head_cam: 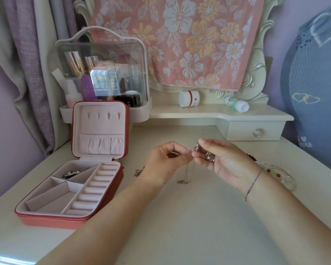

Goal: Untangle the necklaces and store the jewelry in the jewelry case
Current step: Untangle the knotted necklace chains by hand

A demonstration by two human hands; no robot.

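Cream surface (199, 217) is carrying the open jewelry case (52, 221) at nine o'clock. At centre, the left hand (164, 165) and right hand (224, 159) are each pinching the tangled necklaces (186, 173) in a narrow grip, with the chains dangling toward six. Tugging them apart is likely risking a tighter knot or a snapped link.

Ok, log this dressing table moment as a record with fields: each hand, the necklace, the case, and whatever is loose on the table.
left hand: pinches the necklace chain
right hand: pinches the same chain, with silver ring-like pieces among its fingers
necklace: thin silver chain that hangs down from both hands, pendant low near the table
jewelry case: open, lid upright, on the table's left
silver piece: lies in the case's back compartment
second chain: on the table by the left wrist
beaded bracelets: on the table behind the right wrist
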